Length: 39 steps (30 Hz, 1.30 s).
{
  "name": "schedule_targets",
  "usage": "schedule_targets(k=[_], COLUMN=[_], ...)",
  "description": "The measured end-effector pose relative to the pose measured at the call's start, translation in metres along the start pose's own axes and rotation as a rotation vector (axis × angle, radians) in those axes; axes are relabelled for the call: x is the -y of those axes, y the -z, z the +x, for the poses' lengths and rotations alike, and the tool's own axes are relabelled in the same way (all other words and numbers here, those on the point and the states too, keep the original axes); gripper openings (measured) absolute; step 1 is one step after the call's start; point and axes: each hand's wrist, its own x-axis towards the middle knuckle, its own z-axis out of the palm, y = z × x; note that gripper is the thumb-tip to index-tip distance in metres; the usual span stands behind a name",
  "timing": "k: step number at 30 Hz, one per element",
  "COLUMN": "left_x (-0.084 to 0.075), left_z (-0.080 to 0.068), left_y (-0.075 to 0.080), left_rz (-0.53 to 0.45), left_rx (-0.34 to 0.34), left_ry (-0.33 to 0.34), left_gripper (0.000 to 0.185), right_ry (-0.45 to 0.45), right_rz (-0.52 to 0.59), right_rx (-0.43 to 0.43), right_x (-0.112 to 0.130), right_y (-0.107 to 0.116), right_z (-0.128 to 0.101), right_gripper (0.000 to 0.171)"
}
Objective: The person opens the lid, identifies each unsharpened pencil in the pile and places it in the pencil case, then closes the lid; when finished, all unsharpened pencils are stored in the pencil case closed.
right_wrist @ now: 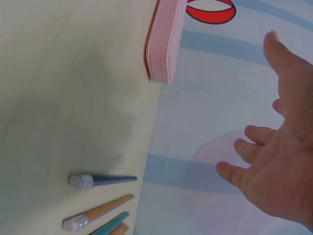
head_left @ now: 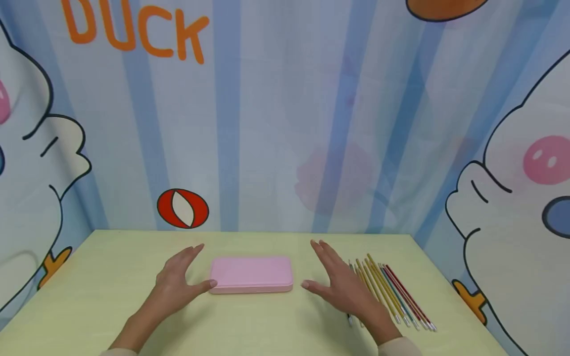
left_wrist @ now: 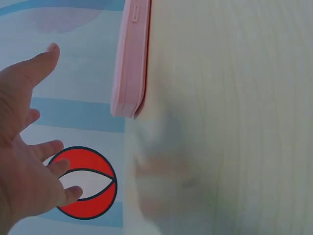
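Note:
A pink pencil case (head_left: 251, 273), closed and flat, lies on the table between the two hands. On its left side the left hand (head_left: 174, 281) hovers with fingers spread; its thumb tip overlaps the case's corner in the head view, while the left wrist view shows the hand (left_wrist: 29, 147) apart from the case (left_wrist: 131, 63). To the right of the case, the right hand (head_left: 340, 282) is held above the table, thumb and fingers apart, with nothing in it. Several pencils (head_left: 392, 291) lie side by side under and beyond the right hand, which partly hides them in the head view.
The pale yellow table (head_left: 249, 326) ends at the back against a blue striped curtain (head_left: 276, 123) printed with cartoon ducks and lettering. More curtain hangs along both sides. White-ended pencils (right_wrist: 98, 213) also appear low in the right wrist view.

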Motion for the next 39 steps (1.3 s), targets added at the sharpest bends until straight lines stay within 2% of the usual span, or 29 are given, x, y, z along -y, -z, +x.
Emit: schedule_targets(k=[4, 10, 15, 20, 26, 39], left_x=[0.003, 0.006, 0.006, 0.007, 0.008, 0.01], left_z=[0.008, 0.019, 0.023, 0.027, 0.032, 0.037], left_y=[-0.007, -0.015, -0.023, -0.032, -0.043, -0.055], left_rz=[-0.068, -0.154, -0.173, -0.183, -0.189, -0.21], left_rx=[0.07, 0.151, 0.188, 0.215, 0.223, 0.223], left_ry=[-0.008, -0.02, -0.034, -0.041, -0.047, -0.005], left_gripper=[0.089, 0.089, 0.087, 0.086, 0.086, 0.089], right_ry=[0.033, 0.136, 0.136, 0.128, 0.14, 0.136], right_rz=[0.078, 0.076, 0.057, 0.089, 0.088, 0.062], right_rx=[0.119, 0.2, 0.264, 0.314, 0.334, 0.341], right_x=[0.003, 0.003, -0.004, -0.013, -0.014, -0.011], right_y=[-0.004, -0.014, -0.023, -0.032, -0.042, -0.058], right_z=[0.006, 0.021, 0.032, 0.041, 0.048, 0.059], right_gripper=[0.079, 0.074, 0.071, 0.071, 0.073, 0.074])
